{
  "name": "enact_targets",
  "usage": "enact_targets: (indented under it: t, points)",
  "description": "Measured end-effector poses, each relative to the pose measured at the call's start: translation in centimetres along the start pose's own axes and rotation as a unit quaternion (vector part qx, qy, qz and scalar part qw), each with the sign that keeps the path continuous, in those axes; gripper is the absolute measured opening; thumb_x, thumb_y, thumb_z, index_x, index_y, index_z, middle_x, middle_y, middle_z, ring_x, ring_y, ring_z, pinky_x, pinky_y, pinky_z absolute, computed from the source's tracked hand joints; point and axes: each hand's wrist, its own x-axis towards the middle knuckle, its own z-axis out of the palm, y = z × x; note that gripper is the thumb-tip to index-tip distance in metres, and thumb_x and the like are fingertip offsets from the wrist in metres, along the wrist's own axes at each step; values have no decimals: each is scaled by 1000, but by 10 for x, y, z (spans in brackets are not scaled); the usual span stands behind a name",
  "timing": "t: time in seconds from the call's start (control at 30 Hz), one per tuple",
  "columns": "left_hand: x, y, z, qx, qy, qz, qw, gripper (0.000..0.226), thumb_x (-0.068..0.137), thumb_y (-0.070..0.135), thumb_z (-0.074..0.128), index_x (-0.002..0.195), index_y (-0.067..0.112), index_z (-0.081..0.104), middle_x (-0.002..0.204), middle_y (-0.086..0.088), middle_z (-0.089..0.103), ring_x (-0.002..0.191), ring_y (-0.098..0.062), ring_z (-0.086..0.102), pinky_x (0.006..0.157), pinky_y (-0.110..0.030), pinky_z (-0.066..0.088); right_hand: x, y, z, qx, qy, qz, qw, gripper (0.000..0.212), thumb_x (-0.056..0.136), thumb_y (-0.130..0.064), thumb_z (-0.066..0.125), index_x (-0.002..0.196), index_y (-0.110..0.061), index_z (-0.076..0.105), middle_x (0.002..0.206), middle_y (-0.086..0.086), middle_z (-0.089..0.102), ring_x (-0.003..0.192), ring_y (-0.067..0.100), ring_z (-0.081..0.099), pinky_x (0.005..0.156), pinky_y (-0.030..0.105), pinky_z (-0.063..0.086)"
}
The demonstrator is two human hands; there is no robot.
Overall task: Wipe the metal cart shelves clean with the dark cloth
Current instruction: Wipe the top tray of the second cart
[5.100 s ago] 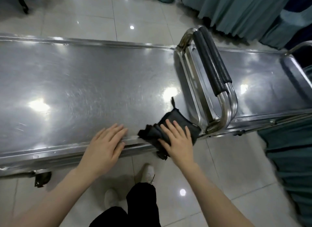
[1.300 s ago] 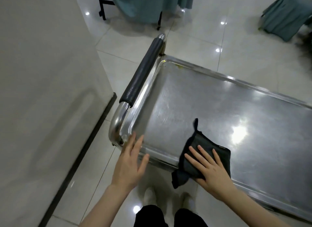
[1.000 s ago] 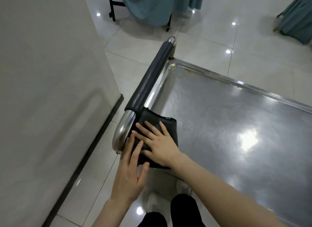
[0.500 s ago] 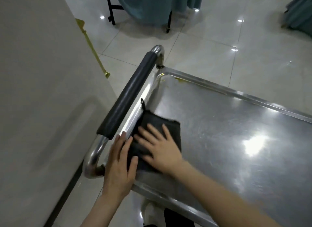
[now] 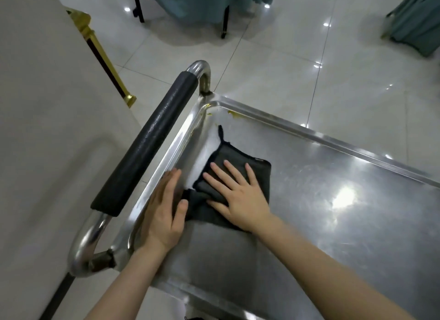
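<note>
One shelf (image 5: 333,224) fills the lower right; my cloth (image 5: 260,177), mid-frame, has slid further up its left edge. My right hand (image 5: 238,196) presses it flat, my left hand (image 5: 164,215) lies flat beside it; yellow smears (image 5: 234,115) above await wiping.

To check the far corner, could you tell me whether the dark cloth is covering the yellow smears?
No, the dark cloth lies under the right hand, and the yellow smears show bare beyond it.
</note>
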Motion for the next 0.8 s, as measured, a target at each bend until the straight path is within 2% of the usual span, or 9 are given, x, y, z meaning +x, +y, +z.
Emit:
enact_targets:
  t: [0.1,0.17,0.27,0.33,0.4,0.47,0.63,0.73,0.8]
  points:
    - [3,1,-1,38,-4,5,999,64,90,47,35,150,25,25,159,-3,23,146,-18,22,116,-44,25,61,-15,-7,7,-15,-4,1000,62,97,-62,32,153,-40,20,163,-12,10,151,17,2,119,54,-3]
    - [6,3,0,75,-20,4,997,68,89,48,37,150,20,29,159,-7,23,146,-22,22,117,-46,25,49,-5,-4,15,-6,-10,1000,61,97,-61,32,153,-39,22,163,-11,12,151,17,4,119,54,-1]
    - [7,7,3,138,-37,23,989,70,89,48,39,148,12,37,158,-11,27,145,-28,25,116,-53,27,-29,27,3,21,23,32,999,60,97,-60,34,152,-36,29,162,-9,20,150,19,13,118,57,11]
    - [8,11,5,175,-60,19,983,71,88,53,36,149,15,35,160,-9,23,146,-28,23,118,-51,23,-101,62,9,-1,27,71,997,61,97,-60,35,153,-35,27,162,-9,18,150,19,13,117,58,16]
    - [7,12,7,210,-83,22,974,73,89,55,32,151,16,32,161,-8,19,148,-27,19,121,-46,15,-170,97,13,-26,23,71,997,63,97,-58,36,154,-34,24,163,-7,16,151,20,12,115,60,19]
    - [6,13,12,230,-89,26,969,72,90,55,31,151,18,31,161,-7,20,147,-28,21,120,-48,14,-206,116,14,-28,5,72,997,63,97,-58,35,154,-34,23,163,-6,17,151,22,12,113,61,21]
    - [8,14,13,241,-85,6,967,68,91,54,31,150,21,33,159,-3,25,142,-31,30,114,-52,25,-111,75,5,13,21,124,992,62,95,-58,38,152,-36,29,161,-8,21,150,22,14,117,60,12]
    - [9,12,15,235,-83,16,968,66,91,51,32,148,19,37,159,-5,26,142,-31,31,113,-52,26,-37,41,0,18,2,87,996,62,96,-61,33,153,-37,23,163,-9,15,151,21,6,118,57,-1]
    - [10,10,13,229,-85,23,969,65,91,50,33,148,19,38,159,-5,26,142,-31,30,112,-52,26,-20,37,-1,12,-12,76,997,63,97,-62,31,154,-38,20,164,-9,11,151,20,3,118,56,-2]
